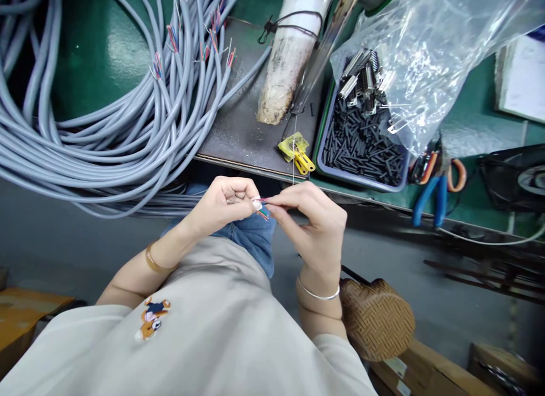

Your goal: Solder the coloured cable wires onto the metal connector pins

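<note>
Close to my lap, my left hand [234,197] is closed around the end of a cable, with thin coloured wires [263,214] sticking out past the fingertips. A white tip shows at the left thumb; whether it is tape or a nail covering I cannot tell. My right hand [315,214] pinches a reddish-purple wire [264,201] from that same end between thumb and forefinger. Beyond the hands, a large bundle of grey cables [170,118] lies on the bench at the left, several of their ends stripped to coloured wires.
A bin [361,183] of short black tubes and metal connectors stands at the right under a clear plastic bag [443,55]. Yellow snips [302,160] lie at the bench edge. Blue-handled pliers [431,200] overhang the edge. A soldering iron stand and white roll [293,50] sit behind; a stool [378,322] is below.
</note>
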`<state>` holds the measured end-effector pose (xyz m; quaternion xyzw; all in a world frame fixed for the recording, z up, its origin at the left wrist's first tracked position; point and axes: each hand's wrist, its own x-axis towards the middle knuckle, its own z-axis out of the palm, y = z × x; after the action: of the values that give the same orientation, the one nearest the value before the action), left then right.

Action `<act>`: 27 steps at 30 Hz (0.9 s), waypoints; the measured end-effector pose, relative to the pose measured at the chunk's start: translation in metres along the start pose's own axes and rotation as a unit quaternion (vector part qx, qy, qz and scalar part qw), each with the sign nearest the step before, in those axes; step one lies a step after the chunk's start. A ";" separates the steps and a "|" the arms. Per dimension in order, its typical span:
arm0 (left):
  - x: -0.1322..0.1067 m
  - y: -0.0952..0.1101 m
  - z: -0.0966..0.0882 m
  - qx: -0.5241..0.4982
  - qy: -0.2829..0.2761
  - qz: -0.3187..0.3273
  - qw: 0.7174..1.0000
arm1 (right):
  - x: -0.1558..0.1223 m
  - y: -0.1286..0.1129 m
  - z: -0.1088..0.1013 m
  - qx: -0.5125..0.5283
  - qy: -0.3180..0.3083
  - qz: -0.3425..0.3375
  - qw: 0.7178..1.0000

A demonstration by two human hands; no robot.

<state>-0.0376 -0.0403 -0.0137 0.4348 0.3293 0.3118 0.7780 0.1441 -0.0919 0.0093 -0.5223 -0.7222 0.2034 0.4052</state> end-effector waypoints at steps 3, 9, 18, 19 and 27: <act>-0.001 0.003 0.001 0.041 -0.008 0.004 0.999 | 0.001 0.001 -0.001 -0.019 -0.032 0.000 0.999; -0.007 0.012 0.013 0.151 0.058 0.132 0.978 | -0.012 -0.010 -0.030 -0.104 0.178 -0.003 0.979; -0.016 0.036 0.036 0.174 -0.076 0.229 0.955 | 0.025 0.021 -0.102 -0.411 -0.001 0.136 0.902; -0.014 0.035 0.035 0.140 -0.065 0.201 0.967 | 0.033 0.034 -0.105 -0.439 0.007 0.152 0.885; 0.007 0.013 0.015 -0.131 0.070 0.016 0.989 | 0.094 0.107 -0.084 -0.488 0.028 0.190 0.851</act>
<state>-0.0242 -0.0368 0.0025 0.3113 0.3325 0.3943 0.7982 0.2620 0.0233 0.0172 -0.7852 -0.6038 -0.1174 0.0716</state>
